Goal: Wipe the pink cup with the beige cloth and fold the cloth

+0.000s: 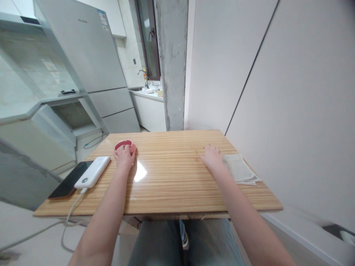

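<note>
My left hand (124, 157) is closed over the near rim of a low, round red dish (132, 147) that looks like an ashtray, at the table's far left. The fingers cover much of it, and its inside is mostly hidden. Resting on the wooden table (172, 173) at the right, my right hand (212, 157) is open, its fingers spread and nothing in them. Just beside that wrist lies a folded pale cloth (240, 170), partly covered by the forearm.
A white power bank (93, 173) overlaps a dark phone (70, 181) at the table's left edge. From the power bank a white cable (72, 210) hangs over the front edge. A tall wardrobe-like wall (266, 111) borders the right side. Behind stand a fridge (85, 48) and a sink counter (148, 107).
</note>
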Motion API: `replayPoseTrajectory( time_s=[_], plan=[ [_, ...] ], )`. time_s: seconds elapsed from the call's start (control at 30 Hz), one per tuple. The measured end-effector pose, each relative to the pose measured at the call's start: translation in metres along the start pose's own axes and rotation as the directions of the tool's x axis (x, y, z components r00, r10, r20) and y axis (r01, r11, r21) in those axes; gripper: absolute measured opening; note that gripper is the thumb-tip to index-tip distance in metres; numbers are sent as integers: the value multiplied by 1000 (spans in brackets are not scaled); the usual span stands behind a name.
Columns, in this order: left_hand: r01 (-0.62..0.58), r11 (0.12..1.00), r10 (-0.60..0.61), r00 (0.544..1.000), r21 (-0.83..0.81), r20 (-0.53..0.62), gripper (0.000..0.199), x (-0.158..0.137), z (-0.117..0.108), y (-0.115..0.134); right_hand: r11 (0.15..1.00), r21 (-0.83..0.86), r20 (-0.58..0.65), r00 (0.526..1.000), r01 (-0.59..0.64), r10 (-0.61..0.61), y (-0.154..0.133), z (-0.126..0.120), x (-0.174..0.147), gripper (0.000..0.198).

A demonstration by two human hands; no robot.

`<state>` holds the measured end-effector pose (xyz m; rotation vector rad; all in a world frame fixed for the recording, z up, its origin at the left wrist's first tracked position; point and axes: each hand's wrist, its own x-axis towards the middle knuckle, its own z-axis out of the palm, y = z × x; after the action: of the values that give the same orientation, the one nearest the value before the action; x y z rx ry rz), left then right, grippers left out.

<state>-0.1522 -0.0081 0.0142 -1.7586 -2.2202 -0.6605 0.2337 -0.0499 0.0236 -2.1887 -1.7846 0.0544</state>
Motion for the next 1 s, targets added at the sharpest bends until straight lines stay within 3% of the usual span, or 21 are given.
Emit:
replayPoseTrajectory(
  time_s=[0.13,0.23,0.33,0.4,0.47,0.53,0.57,0.63,0.67,0.7,0.73,0.8,0.87,0.93,1.0],
  plan=[
    [-46,985,8,975,-169,-220,44,-5,-9,13,988,-157,101,994,-15,31,32,-19,-28,41],
    [-253,926,174,944,-281,-279,40,-9,-15,28,982,-188,211,975,-32,72,42,-19,-42,34],
    [-433,796,395,901,-424,-179,34,-19,-19,46,988,-153,259,963,-34,74,38,-16,-45,36],
    [-413,723,480,877,-553,-28,33,-32,-20,62,998,-67,284,958,-6,25,28,-15,-43,35],
    [-253,670,479,865,-698,146,36,-50,-21,81,994,97,286,955,49,-74,10,-12,-41,35],
    [47,581,423,835,-812,351,48,-68,-23,99,939,328,216,959,106,-184,-15,-4,-41,39],
    [225,524,387,797,-821,465,56,-75,-24,106,877,462,164,960,129,-228,-29,2,-42,43],
    [505,408,323,700,-761,637,66,-85,-26,113,647,755,127,942,111,-310,-58,15,-42,48],
    [571,367,290,680,-734,674,68,-86,-26,111,494,869,166,917,38,-362,-71,21,-42,48],
    [588,353,253,689,-728,679,70,-86,-26,106,349,936,195,890,-44,-411,-80,26,-40,49],
    [565,373,205,724,-736,659,73,-83,-25,97,247,965,188,886,-86,-424,-87,31,-38,49],
    [450,511,109,811,-732,575,83,-74,-26,69,193,979,135,914,-64,-382,-89,36,-30,49],
    [319,694,55,870,-645,489,78,-61,-29,33,269,963,92,948,-7,-306,-79,38,-19,47],
    [181,808,61,921,-561,385,71,-50,-36,-6,350,937,117,959,-20,-258,-64,38,-9,42],
    [81,930,26,958,-359,286,67,-44,-45,-40,397,916,155,965,-61,-211,-50,37,0,39]
  ],
)
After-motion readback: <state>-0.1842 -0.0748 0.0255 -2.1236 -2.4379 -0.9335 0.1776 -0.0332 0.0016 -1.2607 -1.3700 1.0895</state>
